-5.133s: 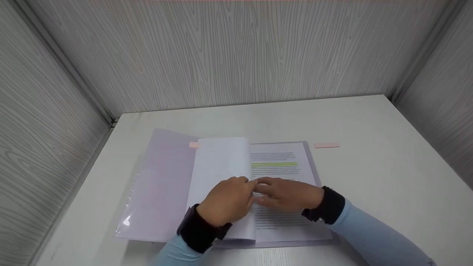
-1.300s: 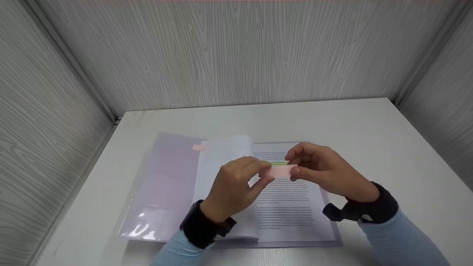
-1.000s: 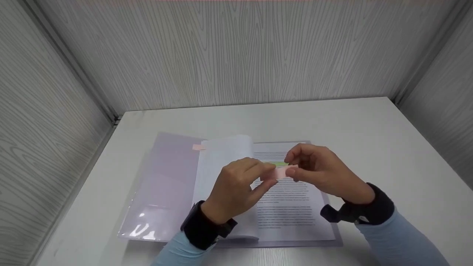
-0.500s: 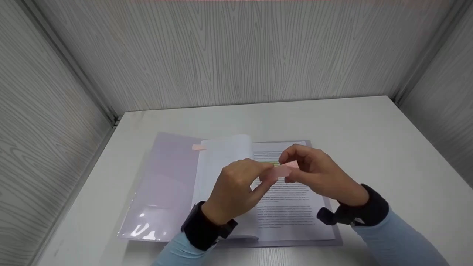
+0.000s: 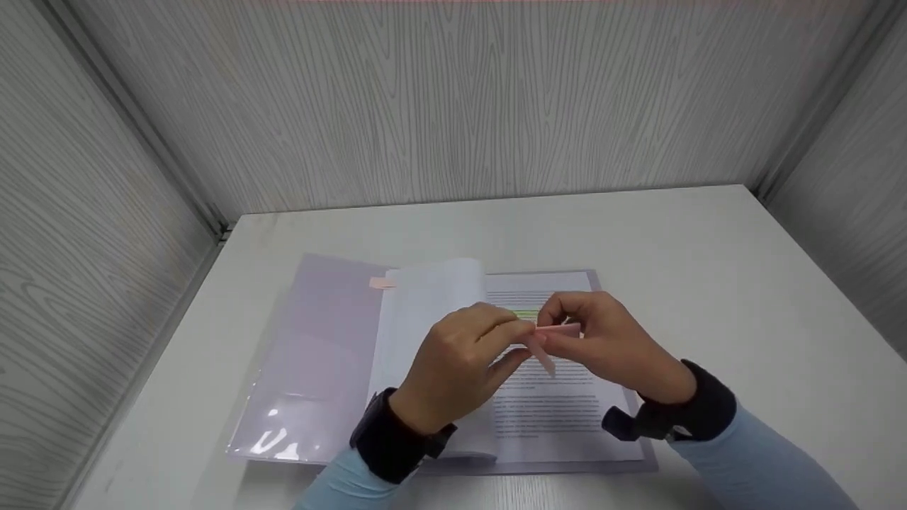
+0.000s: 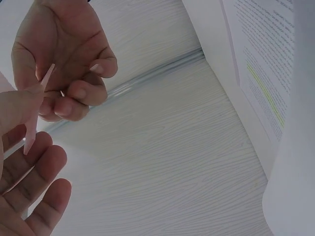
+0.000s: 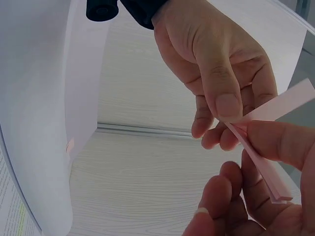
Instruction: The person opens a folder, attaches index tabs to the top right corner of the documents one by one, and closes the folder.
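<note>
Above the open document, my two hands meet at a small pink sticky-note pad [image 5: 563, 330]. My left hand [image 5: 457, 361] pinches the end where a single pink strip [image 5: 544, 360] angles away from the pad. My right hand [image 5: 606, 340] pinches the pad between thumb and fingers. In the right wrist view the pad [image 7: 266, 172] looks layered at its end, and the loose strip [image 7: 285, 101] sticks out from below the left thumb. Underneath lies a printed page [image 5: 545, 411] with a green-yellow highlighted line [image 5: 524, 313], partly hidden by my hands.
A turned-over white page [image 5: 429, 290] curves up left of the printed page, with a pink tab [image 5: 382, 282] on its edge. The translucent lilac folder cover [image 5: 312, 368] lies open at left. A white table [image 5: 680, 241] bears it all, with grey wood-grain panels [image 5: 453, 106] around.
The pink pad, earlier on the table at right, is now between my hands. Over the last second one strip has bent away from it, and my right hand has shifted slightly left and nearer.
</note>
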`<state>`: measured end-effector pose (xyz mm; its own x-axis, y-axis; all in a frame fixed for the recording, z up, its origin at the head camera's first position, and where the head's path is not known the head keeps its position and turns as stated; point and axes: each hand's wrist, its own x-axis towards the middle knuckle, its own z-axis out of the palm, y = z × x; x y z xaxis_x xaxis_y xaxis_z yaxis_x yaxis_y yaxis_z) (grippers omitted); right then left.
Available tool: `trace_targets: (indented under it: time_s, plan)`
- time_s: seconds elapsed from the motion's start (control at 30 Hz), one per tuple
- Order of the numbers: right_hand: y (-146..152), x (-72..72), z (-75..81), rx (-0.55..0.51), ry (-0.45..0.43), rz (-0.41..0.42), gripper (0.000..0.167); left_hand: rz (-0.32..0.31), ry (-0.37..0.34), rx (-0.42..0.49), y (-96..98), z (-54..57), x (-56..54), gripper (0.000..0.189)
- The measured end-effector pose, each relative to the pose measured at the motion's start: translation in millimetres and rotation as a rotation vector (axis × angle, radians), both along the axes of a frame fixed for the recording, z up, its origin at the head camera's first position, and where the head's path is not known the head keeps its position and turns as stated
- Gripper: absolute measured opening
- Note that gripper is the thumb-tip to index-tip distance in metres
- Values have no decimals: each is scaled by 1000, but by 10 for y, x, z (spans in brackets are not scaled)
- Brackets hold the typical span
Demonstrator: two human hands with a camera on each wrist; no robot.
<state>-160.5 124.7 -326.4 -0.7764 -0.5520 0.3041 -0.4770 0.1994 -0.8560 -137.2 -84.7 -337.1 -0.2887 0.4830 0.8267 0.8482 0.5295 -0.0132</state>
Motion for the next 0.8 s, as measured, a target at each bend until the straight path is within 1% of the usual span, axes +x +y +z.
trace_targets:
  time_s: [0.1, 0.2, 0.3, 0.43, 0.57, 0.8]
  plan:
    - [-5, 14, 5, 16, -1, 18, 2, 1, 36, 2, 6, 8, 5, 17]
    - [-6, 25, 3, 23, 22, 31, 6, -2, 66, -8, 11, 12, 10, 16]
    - [-2, 32, 2, 28, 35, 27, 7, -3, 84, -28, 10, 18, 19, 17]
    - [3, 38, 7, 21, 4, 19, 7, -7, 106, -47, 5, 27, 27, 19]
    - [-1, 39, 17, 19, -23, 6, 8, -6, 134, -44, 6, 33, 26, 18]
    - [-7, 11, 10, 25, -21, -13, 9, -20, 147, -22, 2, 46, 35, 20]
